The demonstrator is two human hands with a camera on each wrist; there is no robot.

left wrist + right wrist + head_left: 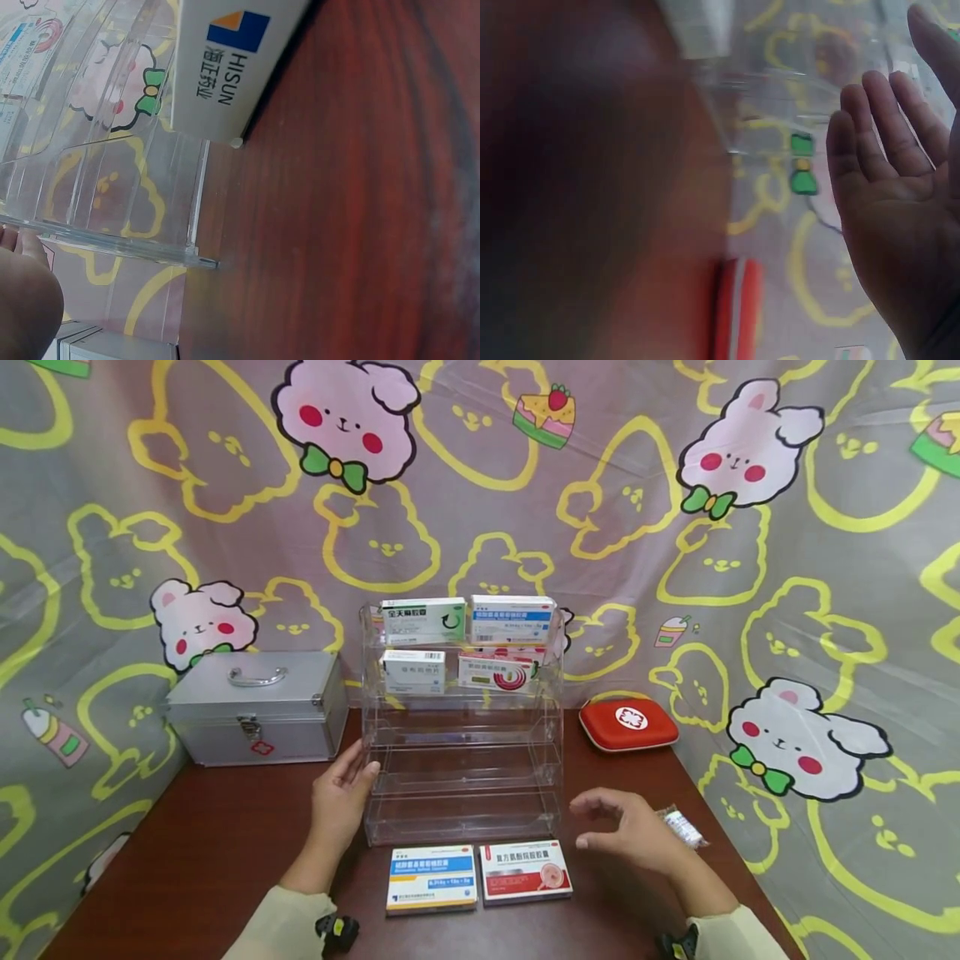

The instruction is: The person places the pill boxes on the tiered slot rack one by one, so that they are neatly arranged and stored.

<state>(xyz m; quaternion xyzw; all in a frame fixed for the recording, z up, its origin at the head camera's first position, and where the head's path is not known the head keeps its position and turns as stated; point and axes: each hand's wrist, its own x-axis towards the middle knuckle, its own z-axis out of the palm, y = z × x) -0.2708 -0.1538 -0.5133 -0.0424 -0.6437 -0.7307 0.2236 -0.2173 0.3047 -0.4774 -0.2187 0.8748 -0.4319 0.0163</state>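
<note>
A clear tiered acrylic display rack [465, 781] stands upright on the table. My left hand [343, 792] is at its left side, thumb and fingers extended along the edge; in the left wrist view the fingertips of that hand [26, 292] meet the side panel. To the right of the rack, my right hand [633, 831] hovers with nothing in it. Its fingers are spread and relaxed, palm showing in the right wrist view. Two medicine boxes lie before the rack: a blue-and-white box [431, 878] and a red-and-white box [525, 872].
On the upper tiers stand a green-and-white box [423, 621], another blue-and-white box [513, 620], a white box [413, 672] and a red-patterned box [497, 674]. A silver case [255, 710] sits back left. Back right are a red first-aid pouch [628, 723] and a small wrapped packet [684, 827].
</note>
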